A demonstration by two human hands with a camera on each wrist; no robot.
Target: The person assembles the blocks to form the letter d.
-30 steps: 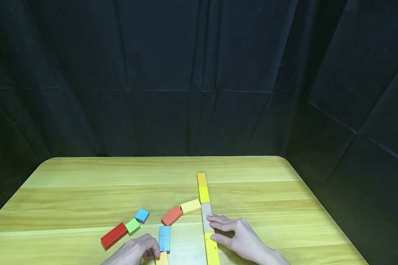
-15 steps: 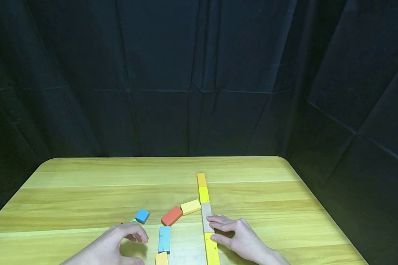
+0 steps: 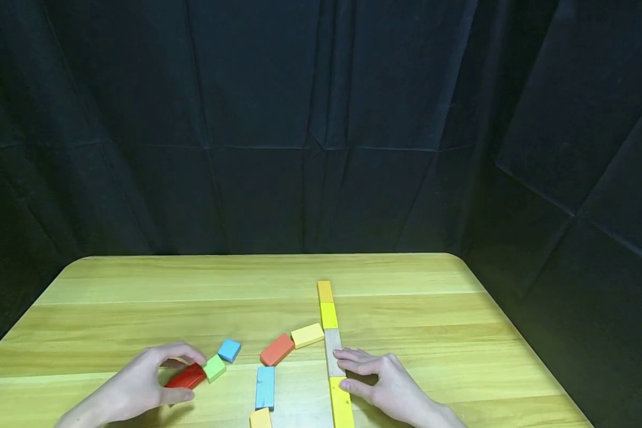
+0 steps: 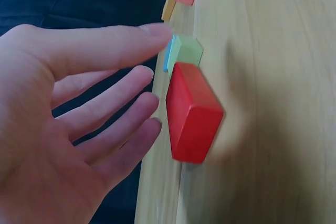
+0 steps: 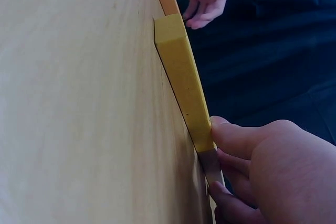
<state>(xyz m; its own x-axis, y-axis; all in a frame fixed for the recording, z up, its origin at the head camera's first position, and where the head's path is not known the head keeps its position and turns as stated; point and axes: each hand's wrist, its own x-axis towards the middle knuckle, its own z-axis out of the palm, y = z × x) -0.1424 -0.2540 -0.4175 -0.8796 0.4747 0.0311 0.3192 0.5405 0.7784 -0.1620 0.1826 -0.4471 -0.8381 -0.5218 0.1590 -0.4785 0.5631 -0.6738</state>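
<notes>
Closest to the person, a light orange block [image 3: 260, 418] lies well to the right of the left hand [image 3: 145, 379], cut off by the lower edge of the head view, while a long yellow block [image 3: 342, 404], plain-faced but for small dark specks, runs under the right hand's thumb. The left hand reaches in from the side, thumb and fingers spread wide around a red block [image 3: 187, 377]; the thumb is on its near side and the fingers arch over its far side, and the left wrist view shows a gap between palm and block. The right hand [image 3: 387, 383] lies with thumb on the yellow piece and fingers loosely extended onto a grey block [image 3: 331, 345], gripping neither. Between the hands stands a long blue block [image 3: 264, 387]. Just beyond the left fingertips, a green block [image 3: 214, 368] sits in the way at the red one's end, with a blue square block [image 3: 229, 350] past it. Farther, left of the right fingertips, are a coral block [image 3: 277, 349] and a pale yellow block [image 3: 307, 336]; ahead of those fingertips, a short yellow block [image 3: 329, 315] and an orange block [image 3: 325, 292] continue the row toward the dark cloth [image 3: 299, 148].
</notes>
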